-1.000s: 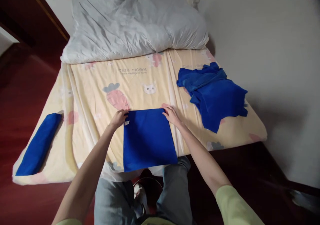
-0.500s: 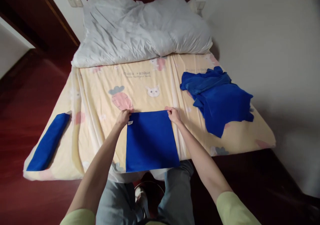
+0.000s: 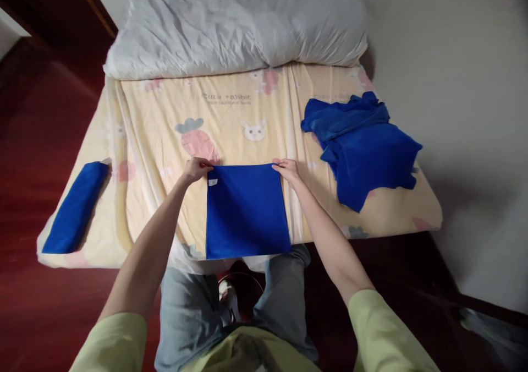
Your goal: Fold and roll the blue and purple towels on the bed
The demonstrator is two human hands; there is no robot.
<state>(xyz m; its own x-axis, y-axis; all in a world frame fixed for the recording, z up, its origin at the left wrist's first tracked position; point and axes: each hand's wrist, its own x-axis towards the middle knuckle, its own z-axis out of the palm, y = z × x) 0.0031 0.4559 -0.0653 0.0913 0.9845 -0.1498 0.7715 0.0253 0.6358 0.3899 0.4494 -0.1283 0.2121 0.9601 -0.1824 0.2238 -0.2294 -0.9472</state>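
View from the head, looking down over the foot of a bed. Nearest the camera are the person's grey-blue trousers [image 3: 185,317] and pale green sleeves [image 3: 383,333], with both bare forearms reaching forward. Between them lies the folded blue cloth [image 3: 246,209], a flat, roughly square panel on the near part of the yellow printed sheet [image 3: 157,141]; its near edge sits at the mattress edge and a small white label [image 3: 213,182] shows by its far left corner.

The left hand [image 3: 196,169] is closed at that far left corner, fingers curled down onto the fabric, and the right hand [image 3: 287,169] is closed in a pinch on the far right corner. Each has hold of the cloth's far edge and nothing else. The step in hand appears to be squaring or setting that edge. The panel looks taut and free of wrinkles.

A further fold would likely call for both corners to rise together and travel evenly, so the edges meet without skew.

Farther out, a rolled blue cloth [image 3: 74,209] rests at the sheet's left edge, well apart. A loose heap of blue cloths [image 3: 363,152] lies to the right, near the wall [image 3: 462,86]. At the far end, a white duvet [image 3: 235,25] is bunched across the head of the bed.
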